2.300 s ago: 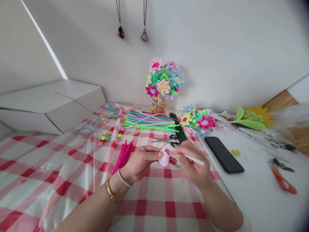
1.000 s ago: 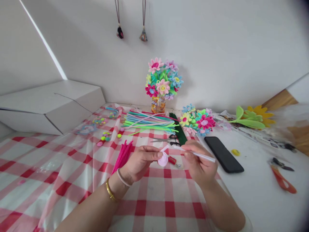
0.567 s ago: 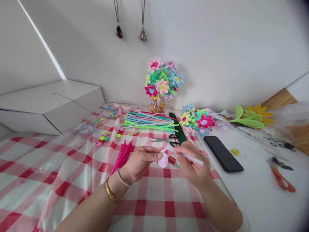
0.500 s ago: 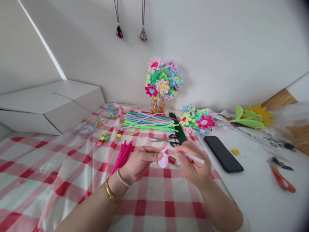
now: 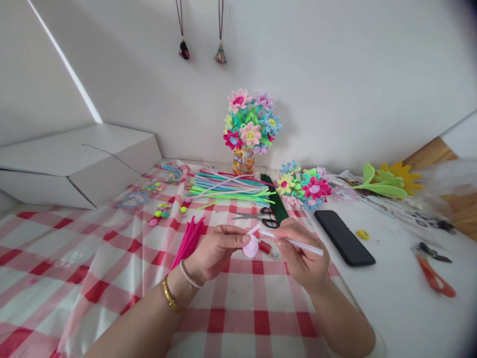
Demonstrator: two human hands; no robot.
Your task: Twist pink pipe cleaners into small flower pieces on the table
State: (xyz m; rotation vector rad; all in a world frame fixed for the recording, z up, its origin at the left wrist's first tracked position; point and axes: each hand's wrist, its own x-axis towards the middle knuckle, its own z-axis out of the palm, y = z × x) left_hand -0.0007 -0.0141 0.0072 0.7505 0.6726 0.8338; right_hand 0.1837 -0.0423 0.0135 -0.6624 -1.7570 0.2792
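Your left hand [image 5: 219,250] pinches a round lilac plush-looking disc [image 5: 251,247], likely light and soft; hold its edge. Your right hand [image 5: 306,257] grips a slim translucent rod [image 5: 311,248].

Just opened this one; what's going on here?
A person's left hand pinches a small lilac coil, while the right hand holds a slim pale stick with its tip near the coil's loose end; whether they touch is hard to tell. Beyond the hands, scissors and a pile of colorful fuzzy stems lie on the checked cloth.
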